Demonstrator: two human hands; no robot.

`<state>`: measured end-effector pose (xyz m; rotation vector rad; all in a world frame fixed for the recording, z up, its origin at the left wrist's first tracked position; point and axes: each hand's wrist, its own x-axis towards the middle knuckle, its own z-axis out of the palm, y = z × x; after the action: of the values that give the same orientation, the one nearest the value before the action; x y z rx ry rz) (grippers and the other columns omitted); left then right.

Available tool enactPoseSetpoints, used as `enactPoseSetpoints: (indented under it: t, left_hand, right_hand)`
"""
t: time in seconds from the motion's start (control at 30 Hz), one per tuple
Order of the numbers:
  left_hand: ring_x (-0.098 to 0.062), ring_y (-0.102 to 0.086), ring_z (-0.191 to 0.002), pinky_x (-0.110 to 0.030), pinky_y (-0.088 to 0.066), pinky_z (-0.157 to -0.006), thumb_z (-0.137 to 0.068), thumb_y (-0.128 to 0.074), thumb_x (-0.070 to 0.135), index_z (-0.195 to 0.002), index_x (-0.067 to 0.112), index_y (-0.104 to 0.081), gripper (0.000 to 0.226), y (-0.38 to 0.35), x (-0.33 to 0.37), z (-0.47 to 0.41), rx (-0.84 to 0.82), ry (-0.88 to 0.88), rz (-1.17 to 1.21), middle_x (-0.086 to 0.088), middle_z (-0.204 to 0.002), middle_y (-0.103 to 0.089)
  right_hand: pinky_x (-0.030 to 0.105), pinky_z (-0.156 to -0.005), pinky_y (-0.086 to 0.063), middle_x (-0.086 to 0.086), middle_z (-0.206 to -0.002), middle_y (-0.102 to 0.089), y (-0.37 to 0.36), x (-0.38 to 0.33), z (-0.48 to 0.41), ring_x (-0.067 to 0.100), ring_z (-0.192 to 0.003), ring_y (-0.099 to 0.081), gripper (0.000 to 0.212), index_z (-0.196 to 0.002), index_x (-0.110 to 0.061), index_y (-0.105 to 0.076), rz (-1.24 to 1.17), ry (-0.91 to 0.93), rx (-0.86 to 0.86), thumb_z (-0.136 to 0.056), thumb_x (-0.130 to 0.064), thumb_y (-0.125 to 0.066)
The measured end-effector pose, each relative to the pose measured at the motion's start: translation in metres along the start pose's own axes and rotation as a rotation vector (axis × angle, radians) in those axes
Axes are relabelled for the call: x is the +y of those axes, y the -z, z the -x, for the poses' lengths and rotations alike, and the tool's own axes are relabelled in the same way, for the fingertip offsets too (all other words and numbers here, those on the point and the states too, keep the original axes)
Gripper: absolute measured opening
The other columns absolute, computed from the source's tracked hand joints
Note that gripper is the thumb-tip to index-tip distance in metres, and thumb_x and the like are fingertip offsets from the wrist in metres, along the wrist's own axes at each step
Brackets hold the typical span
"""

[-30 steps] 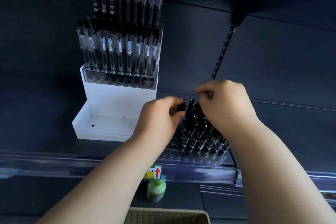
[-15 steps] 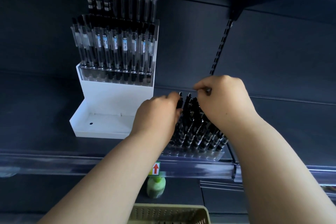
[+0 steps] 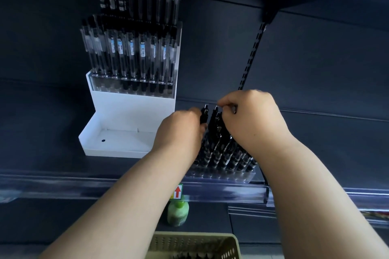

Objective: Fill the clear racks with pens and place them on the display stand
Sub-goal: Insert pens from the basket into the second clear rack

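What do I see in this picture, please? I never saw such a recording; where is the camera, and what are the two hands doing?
No machine is here: a person works with two bare hands. The camera sits on the person's head and looks forward and down, so both arms enter from below. The left hand and the right hand each pinch the tops of black pens that stand in a clear rack on a dark shelf. To its left stands a white display stand, whose upper steps carry filled racks. Under the shelf you see a green bottle and the rim of a basket.
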<state>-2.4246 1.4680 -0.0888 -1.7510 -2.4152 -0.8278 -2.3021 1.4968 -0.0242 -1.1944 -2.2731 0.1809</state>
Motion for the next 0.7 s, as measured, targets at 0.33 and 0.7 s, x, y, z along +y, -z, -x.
enactPoseSetpoints:
  t: [0.33,0.7]
  left_hand:
    - [-0.025,-0.055,-0.1,-0.028,-0.03,-0.067,-0.088,-0.057,0.017,-0.119,0.017,-0.052,0.031,0.021,-0.008,0.034,-0.012,-0.1,-0.403,-0.003,-0.109,-0.06]
    - [-0.029,-0.05,-0.116,-0.037,-0.037,-0.091,-0.087,-0.051,0.011,-0.124,0.015,-0.05,0.037,-0.001,-0.02,0.125,-0.372,-0.239,-0.552,-0.006,-0.122,-0.057]
  right_hand:
    - [0.04,-0.082,-0.048,0.007,-0.091,-0.071,0.002,-0.017,0.027,0.028,-0.096,-0.056,0.028,-0.099,-0.015,-0.072,0.02,0.095,0.052,-0.084,-0.005,-0.051]
    - [0.04,-0.083,-0.048,0.007,-0.1,-0.068,-0.039,-0.023,0.115,0.026,-0.098,-0.055,0.027,-0.102,-0.011,-0.07,0.049,0.098,-0.196,-0.086,-0.01,-0.049]
